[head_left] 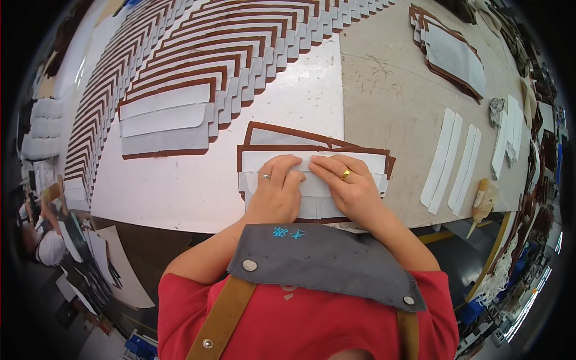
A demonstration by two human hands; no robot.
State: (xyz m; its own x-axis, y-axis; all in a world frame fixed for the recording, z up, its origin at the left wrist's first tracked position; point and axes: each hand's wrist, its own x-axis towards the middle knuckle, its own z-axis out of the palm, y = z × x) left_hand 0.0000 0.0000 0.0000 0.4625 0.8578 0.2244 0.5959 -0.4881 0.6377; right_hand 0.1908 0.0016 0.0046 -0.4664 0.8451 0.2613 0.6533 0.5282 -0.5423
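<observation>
Hands, left (pixel 277 186) and right (pixel 348 183), press flat (nothing gripped) on white strip (pixel 312 186); advise even pressure along brown-edged panel (pixel 366 161).

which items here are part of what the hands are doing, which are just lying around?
In hand:
left hand
right hand
white strip under the fingers
brown-edged panel stack

Lying about:
overlapped panel rows
loose white strips
glue brush
far panel pile

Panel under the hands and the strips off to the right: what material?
Panel: likely leather or faux leather, matte brown rim around a pale grey-white lining; lies flat. White strips: probably thin fabric or paper reinforcement, matte, slightly curved. Both hands press flat.
</observation>
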